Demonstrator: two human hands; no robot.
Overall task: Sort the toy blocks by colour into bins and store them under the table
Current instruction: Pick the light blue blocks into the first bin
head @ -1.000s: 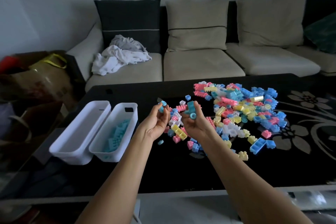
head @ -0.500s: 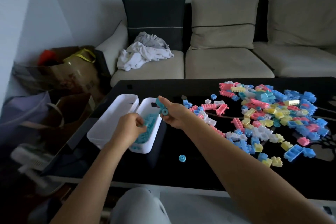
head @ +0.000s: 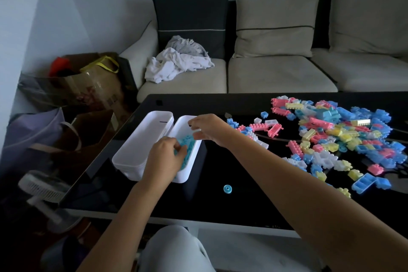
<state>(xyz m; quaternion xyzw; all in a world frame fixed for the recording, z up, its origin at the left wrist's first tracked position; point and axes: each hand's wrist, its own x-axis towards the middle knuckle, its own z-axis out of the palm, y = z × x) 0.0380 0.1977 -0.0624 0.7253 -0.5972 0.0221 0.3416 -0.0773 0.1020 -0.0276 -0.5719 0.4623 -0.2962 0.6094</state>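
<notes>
Two white bins stand side by side at the left end of the black table (head: 220, 207). The left bin (head: 141, 139) looks empty. The right bin (head: 194, 161) holds blue blocks (head: 188, 142). My left hand (head: 164, 159) is down inside the right bin, its bent fingers among the blue blocks. My right hand (head: 208, 129) hovers over the far end of the same bin, fingers spread downward, with no block visible in it. A mixed pile of pink, blue, yellow and white blocks (head: 331, 137) covers the right of the table. One blue wheel piece (head: 227, 189) lies alone near the front.
A beige sofa (head: 276, 75) with crumpled white cloth (head: 176, 64) runs behind the table. Bags (head: 88, 86) and a small white fan (head: 44, 187) crowd the floor to the left. My knee (head: 172, 247) is below the table's front edge.
Both hands moved left from the block pile to the right bin. The blue pieces my right hand carried are gone from it. The view has swung left.
</notes>
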